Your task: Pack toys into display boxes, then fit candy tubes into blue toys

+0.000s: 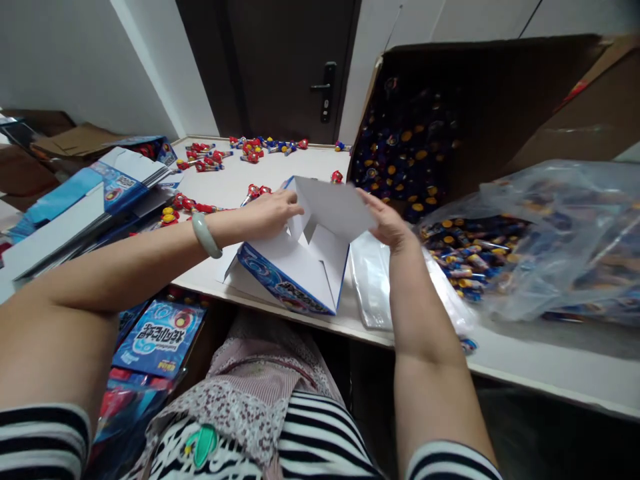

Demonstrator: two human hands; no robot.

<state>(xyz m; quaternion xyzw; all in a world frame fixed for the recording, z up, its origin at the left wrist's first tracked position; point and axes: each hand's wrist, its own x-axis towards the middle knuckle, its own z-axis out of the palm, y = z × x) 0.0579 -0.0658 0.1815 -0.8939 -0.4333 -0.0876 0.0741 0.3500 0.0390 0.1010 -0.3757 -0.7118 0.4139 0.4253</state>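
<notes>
A blue printed cardboard box [287, 283], white inside, stands part-folded at the front of the white table, its inner flaps raised. My left hand [274, 215], with a pale green bangle on the wrist, has its fingers curled over the box's left side panel. At the upper right corner, my right hand [384, 221] pinches the edge of a raised white panel [333, 205]; its fingertips are partly hidden behind it. Under and beside my right forearm lie clear plastic bags [371, 283].
Small red and blue toy-like tubes [205, 159] are scattered at the table's back and left. Flat printed cartons [75, 220] are stacked at left. A large carton [370, 100] and a clear bag of blue-yellow tubes [470, 253] occupy the right. Printed packs [160, 340] sit below the table edge.
</notes>
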